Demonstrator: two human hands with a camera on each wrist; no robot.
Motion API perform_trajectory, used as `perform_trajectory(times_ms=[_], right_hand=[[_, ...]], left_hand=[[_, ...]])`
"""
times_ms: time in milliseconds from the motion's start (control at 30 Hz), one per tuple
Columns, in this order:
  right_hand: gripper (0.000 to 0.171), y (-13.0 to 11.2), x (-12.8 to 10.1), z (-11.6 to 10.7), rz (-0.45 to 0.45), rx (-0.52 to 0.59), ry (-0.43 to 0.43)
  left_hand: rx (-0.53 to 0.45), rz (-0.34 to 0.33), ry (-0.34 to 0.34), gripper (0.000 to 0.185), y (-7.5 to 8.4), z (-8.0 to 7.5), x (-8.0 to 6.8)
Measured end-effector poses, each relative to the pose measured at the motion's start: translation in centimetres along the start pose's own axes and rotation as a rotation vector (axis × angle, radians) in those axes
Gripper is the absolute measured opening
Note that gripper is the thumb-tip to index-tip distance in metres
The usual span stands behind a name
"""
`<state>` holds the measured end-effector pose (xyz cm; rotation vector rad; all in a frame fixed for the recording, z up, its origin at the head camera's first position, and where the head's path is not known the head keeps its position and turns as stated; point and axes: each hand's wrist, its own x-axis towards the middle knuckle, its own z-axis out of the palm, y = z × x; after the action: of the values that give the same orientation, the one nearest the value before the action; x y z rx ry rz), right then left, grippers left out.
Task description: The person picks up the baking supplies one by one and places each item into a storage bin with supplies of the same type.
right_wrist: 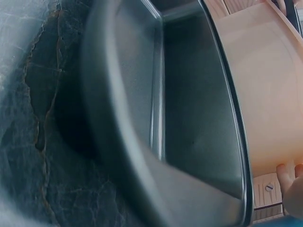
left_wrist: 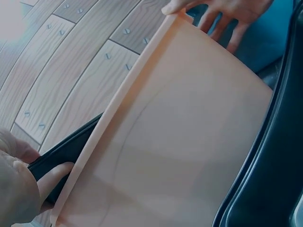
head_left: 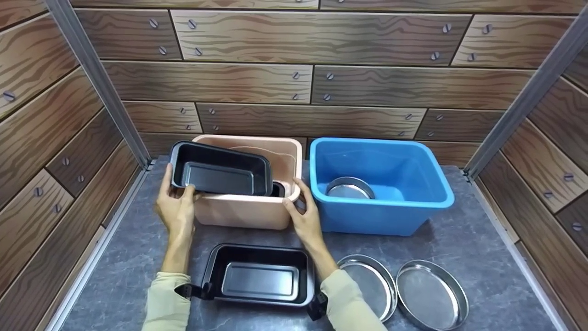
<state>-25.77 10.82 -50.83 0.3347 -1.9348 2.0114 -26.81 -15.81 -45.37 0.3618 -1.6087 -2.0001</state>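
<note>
My left hand (head_left: pixel 177 211) grips the left end of a black loaf pan (head_left: pixel 218 178), thumb over its front rim. The pan is tilted and lies across the mouth of the peach bin (head_left: pixel 243 214), its open side facing me. My right hand (head_left: pixel 307 223) pinches the bin's rim at the front right corner, as the left wrist view also shows with that hand's fingers (left_wrist: pixel 215 23) along the outer wall. Part of another dark item (head_left: pixel 278 189) shows inside the bin; the held pan hides the rest. A second black loaf pan (head_left: pixel 259 281) lies on the table between my forearms.
A blue bin (head_left: pixel 367 218) stands right of the peach one, with a round metal pan (head_left: pixel 350 187) inside. Two more round pans (head_left: pixel 367 285) lie on the grey marbled table (head_left: pixel 124 276) at front right, one partly behind my right sleeve. Wood-patterned walls enclose the table.
</note>
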Motion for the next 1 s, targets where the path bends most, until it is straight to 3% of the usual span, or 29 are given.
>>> perform_trajectory(times_ms=[200, 400, 467, 567, 767, 1000], right_hand=[[0.058, 0.2, -0.2, 0.1, 0.005, 0.009, 0.000], [0.058, 0.1, 0.0, 0.1, -0.014, 0.020, 0.007], [0.059, 0.1, 0.1, 0.1, -0.020, 0.021, 0.007], [0.059, 0.2, 0.0, 0.1, -0.021, 0.021, 0.006], [0.058, 0.2, -0.1, 0.1, -0.010, 0.028, 0.017], [0.058, 0.1, -0.1, 0.2, -0.002, 0.033, 0.017]], left_hand=[[0.148, 0.033, -0.009, 0.074, -0.1, -0.2, 0.2], [0.438, 0.198, 0.057, 0.068, -0.8, -0.1, 0.6], [0.495, 0.235, 0.083, 0.067, -1.0, 0.0, 0.7], [0.517, 0.244, 0.092, 0.067, -1.0, 0.0, 0.9], [0.548, 0.197, 0.061, 0.068, -1.0, 0.1, 0.8], [0.562, 0.214, 0.042, 0.065, -1.1, 0.1, 0.9]])
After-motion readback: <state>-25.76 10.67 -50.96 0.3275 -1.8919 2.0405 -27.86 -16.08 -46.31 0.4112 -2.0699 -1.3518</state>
